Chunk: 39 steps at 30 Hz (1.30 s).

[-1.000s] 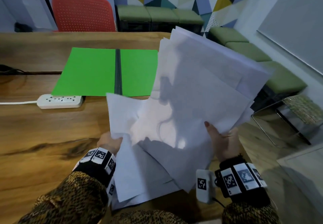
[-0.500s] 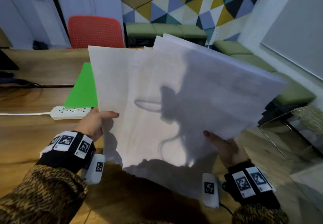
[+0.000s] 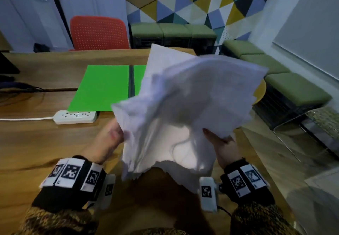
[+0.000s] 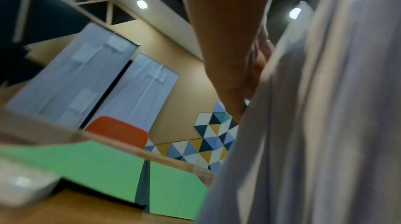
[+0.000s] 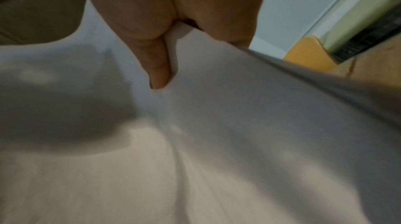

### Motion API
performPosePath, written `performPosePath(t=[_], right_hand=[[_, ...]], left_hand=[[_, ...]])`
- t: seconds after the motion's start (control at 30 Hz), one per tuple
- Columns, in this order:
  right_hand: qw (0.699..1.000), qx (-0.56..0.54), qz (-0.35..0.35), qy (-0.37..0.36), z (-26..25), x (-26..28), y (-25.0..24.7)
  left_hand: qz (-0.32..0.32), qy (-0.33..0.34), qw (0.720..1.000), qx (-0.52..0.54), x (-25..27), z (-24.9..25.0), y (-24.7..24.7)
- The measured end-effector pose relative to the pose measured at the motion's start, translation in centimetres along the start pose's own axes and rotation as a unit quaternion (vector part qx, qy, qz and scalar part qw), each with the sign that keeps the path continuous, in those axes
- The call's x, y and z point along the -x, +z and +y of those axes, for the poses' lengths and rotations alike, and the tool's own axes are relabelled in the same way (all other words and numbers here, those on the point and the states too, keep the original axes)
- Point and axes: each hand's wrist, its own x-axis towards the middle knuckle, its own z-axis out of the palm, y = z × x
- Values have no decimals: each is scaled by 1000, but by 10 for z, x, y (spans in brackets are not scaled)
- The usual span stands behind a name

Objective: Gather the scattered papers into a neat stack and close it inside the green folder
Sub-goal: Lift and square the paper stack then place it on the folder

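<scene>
Between both hands a limp, uneven sheaf of thin white papers (image 3: 185, 106) sags; left hand (image 3: 108, 139) and right hand (image 3: 222, 146) pinch its edges. Beyond them, the flat green folder (image 3: 102, 88) lies open on the wooden surface (image 3: 36, 143).

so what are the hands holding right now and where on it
Both hold the bundle of white papers up off the table: the left hand at its left edge, the right hand pinching its lower right edge.

Wooden table (image 3: 45, 143); red perforated chair (image 3: 99, 33) at 11 o'clock. Green bench seats (image 3: 173, 30) at 12 to 3 o'clock. Triangle-patterned wall panel (image 3: 211, 3) above. Two ceiling lights (image 4: 142, 4) lit.
</scene>
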Motion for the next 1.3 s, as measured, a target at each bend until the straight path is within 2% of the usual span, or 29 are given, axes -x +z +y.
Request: performPosePath(t=[0.03, 0.07, 0.1, 0.13, 0.23, 0.33, 0.47, 0.57, 0.67, 0.77, 0.83, 0.9, 0.93, 1.1, 1.17, 1.3], right_hand=[[1000, -7, -9, -16, -3, 1, 1], [999, -4, -12, -39, -6, 2, 4], [998, -9, -17, -66, -9, 2, 8], [995, -1, -13, -94, -11, 1, 12], [984, 26, -3, -177, -16, 3, 24], [979, 18, 47, -199, -20, 9, 29], [969, 74, 54, -230, -12, 7, 24], [976, 65, 31, -206, -15, 5, 18], [975, 38, -12, -220, -25, 5, 19], [969, -28, -28, -246, -35, 9, 14], [968, -68, -30, -239, -38, 13, 9], [973, -90, -31, -212, -33, 13, 4], [976, -93, -41, -193, -29, 12, 3], [989, -57, -69, -116, -12, 7, 14], [990, -49, -55, -121, -11, 5, 15], [988, -41, -36, -146, -13, 3, 17]], left_hand=[[4, 7, 999, -50, -3, -9, -10], [57, 1, 996, -71, -1, -17, -13], [73, 5, 986, -151, -3, -21, -14], [116, 4, 978, -174, -7, -23, -15], [215, 94, 945, -227, -15, -23, -12], [248, 137, 929, -237, -16, -14, -12], [209, 129, 951, -189, -6, -6, -18], [209, 88, 953, -200, -9, -9, -22], [224, 111, 941, -228, -15, -9, -14], [252, 150, 934, -203, -16, 1, -10], [207, 161, 942, -208, -12, 14, -8], [152, 125, 952, -236, -10, 17, -10], [145, 97, 953, -246, -9, 13, -13], [169, 6, 941, -294, -5, -12, -28], [165, -22, 940, -298, -5, -11, -29], [112, -81, 938, -319, -8, -4, -35]])
